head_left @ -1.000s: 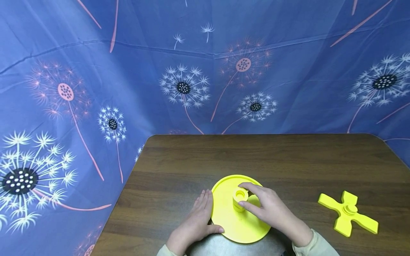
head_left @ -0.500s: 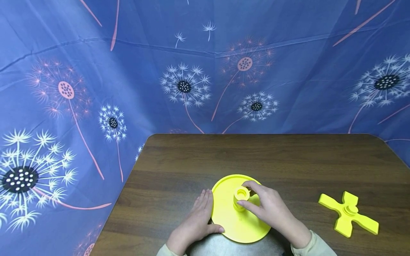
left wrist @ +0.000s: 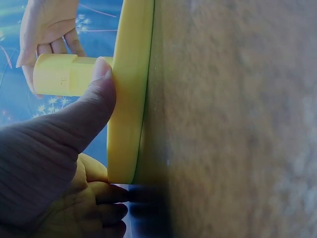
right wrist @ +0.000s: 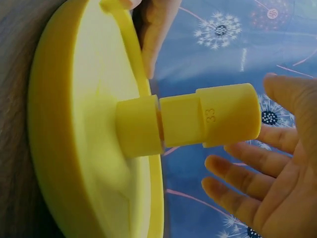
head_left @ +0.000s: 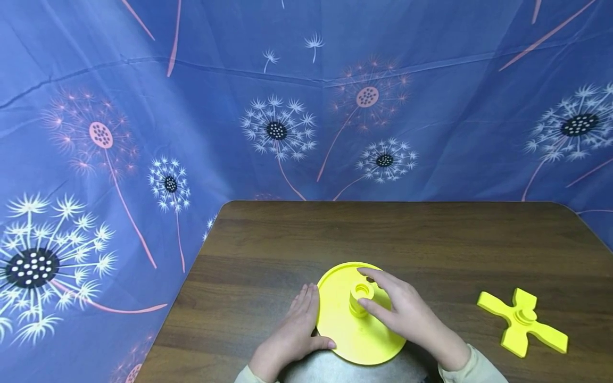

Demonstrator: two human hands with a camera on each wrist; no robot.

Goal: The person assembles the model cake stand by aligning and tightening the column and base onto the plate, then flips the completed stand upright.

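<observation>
A yellow disc [head_left: 342,324] with an upright post [head_left: 361,298] at its centre lies flat on the wooden table [head_left: 383,234], near its front edge. My left hand [head_left: 306,319] holds the disc's left rim: the thumb [left wrist: 94,104] presses on the top face and the fingers lie against the edge. My right hand [head_left: 407,314] hovers around the post [right wrist: 198,119], which is marked 33. Its fingers [right wrist: 237,171] are spread and stand a little off the post. A yellow cross-shaped piece [head_left: 522,321] lies on the table to the right.
A blue cloth with a dandelion print [head_left: 287,106] hangs behind and to the left of the table. Bare wood stretches from the disc to the table's far edge and between the disc and the cross piece.
My right hand's fingers have shifted slightly around the post, with the index finger reaching further behind it. The left hand and the disc have stayed put.
</observation>
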